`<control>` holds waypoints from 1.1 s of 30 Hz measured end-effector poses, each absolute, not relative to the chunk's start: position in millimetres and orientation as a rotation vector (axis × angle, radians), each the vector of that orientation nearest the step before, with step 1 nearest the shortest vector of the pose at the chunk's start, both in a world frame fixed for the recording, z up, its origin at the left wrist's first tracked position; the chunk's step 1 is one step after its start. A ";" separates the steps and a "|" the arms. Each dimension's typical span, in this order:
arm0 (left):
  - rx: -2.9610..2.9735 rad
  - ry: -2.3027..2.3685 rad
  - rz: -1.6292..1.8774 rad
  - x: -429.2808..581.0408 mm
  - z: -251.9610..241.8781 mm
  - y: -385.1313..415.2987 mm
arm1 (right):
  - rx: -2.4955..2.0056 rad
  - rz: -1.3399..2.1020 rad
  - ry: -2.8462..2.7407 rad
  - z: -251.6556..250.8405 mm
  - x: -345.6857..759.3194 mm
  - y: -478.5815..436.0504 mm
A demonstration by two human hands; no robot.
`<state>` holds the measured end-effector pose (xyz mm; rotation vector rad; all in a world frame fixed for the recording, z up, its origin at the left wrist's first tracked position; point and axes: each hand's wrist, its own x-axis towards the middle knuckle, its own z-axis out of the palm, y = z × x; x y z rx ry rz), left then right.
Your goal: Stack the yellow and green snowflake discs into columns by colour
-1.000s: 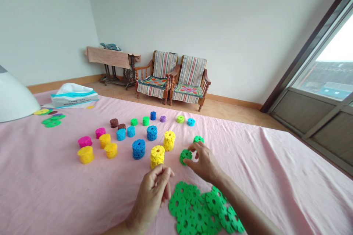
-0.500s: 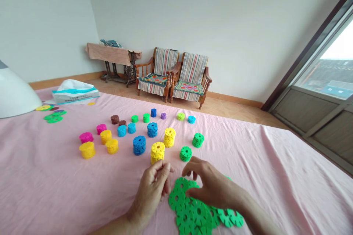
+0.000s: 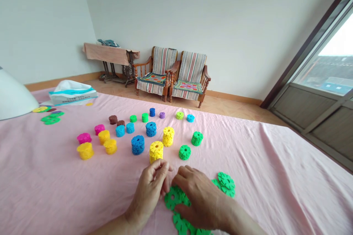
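Note:
A pile of green snowflake discs [image 3: 180,224] lies on the pink cloth, partly hidden under my right hand [image 3: 200,194]. That hand is curved over the pile, thumb apart from the fingers, its fingertips touching or just above the discs. My left hand [image 3: 151,187] rests to the left of the pile with thumb and fingers pinched together; whatever it may hold is hidden. Just beyond the left hand stands a yellow disc stack [image 3: 156,150]. Two green disc stacks [image 3: 184,152] stand past the right hand. A few loose green discs [image 3: 226,181] lie right of it.
Farther out are blue stacks [image 3: 138,144], orange-yellow stacks [image 3: 85,150], magenta stacks [image 3: 84,138] and brown stacks [image 3: 113,119]. A tissue pack [image 3: 73,95], loose discs [image 3: 51,118] and a white rounded object [image 3: 15,97] sit at the left. Two wooden chairs [image 3: 187,75] stand beyond the cloth.
My right hand has moved left and lowered over the green discs, nearer my left hand. Loose discs to its right now show. My left hand stays pinched in nearly the same place.

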<state>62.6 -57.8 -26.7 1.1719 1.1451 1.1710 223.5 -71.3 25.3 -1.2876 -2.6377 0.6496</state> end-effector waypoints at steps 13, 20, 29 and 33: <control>1.349 1.114 1.065 65.7 -23.9 -62.0 | -1.377 0.955 -2.019 7.5 241.0 -48.9; 1.449 1.123 1.012 65.1 -35.1 -60.4 | -1.383 0.822 -2.148 8.8 244.8 -55.1; 1.435 1.142 0.984 62.1 -34.7 -59.3 | -1.295 0.830 -2.424 14.3 235.4 -61.9; 1.411 1.174 0.957 62.5 -38.1 -58.7 | -1.314 0.869 -2.326 8.8 233.2 -62.0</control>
